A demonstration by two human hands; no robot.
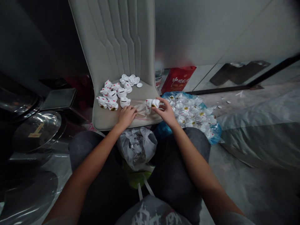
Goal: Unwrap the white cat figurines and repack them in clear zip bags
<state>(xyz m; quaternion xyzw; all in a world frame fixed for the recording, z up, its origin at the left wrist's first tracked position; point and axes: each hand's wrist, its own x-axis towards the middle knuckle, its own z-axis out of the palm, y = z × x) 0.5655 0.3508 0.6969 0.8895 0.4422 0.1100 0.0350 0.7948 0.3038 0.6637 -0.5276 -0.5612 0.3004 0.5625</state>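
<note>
The right hand (167,112) is curling narrowly around a small white ceramic lucky-cat figurine (152,104), its fingertips (159,100) pressing on the figurine just above the seat. The left hand (126,116) is lying low beside it with the fingers reaching forward onto a crinkled piece of clear plastic film (141,110), and whether it is gripping the film I cannot tell. Both hands are working over the near edge of a beige upholstered chair (103,120). To the left on the seat, about ten more cat figurines (112,95) are sitting in a loose cluster, with slots showing in some of them, while a pile of small white discs (129,79) is lying farther back against the backrest. To the right, a blue plastic bag (214,134) is spreading under many plastic-wrapped figurines (189,111). Nearer, a white plastic bag (137,148) is slumping between the person's knees (91,150). Farther right, a red packet (178,79) is standing behind the chair, and a few white discs (222,104) are lying on the floor (234,187).
</note>
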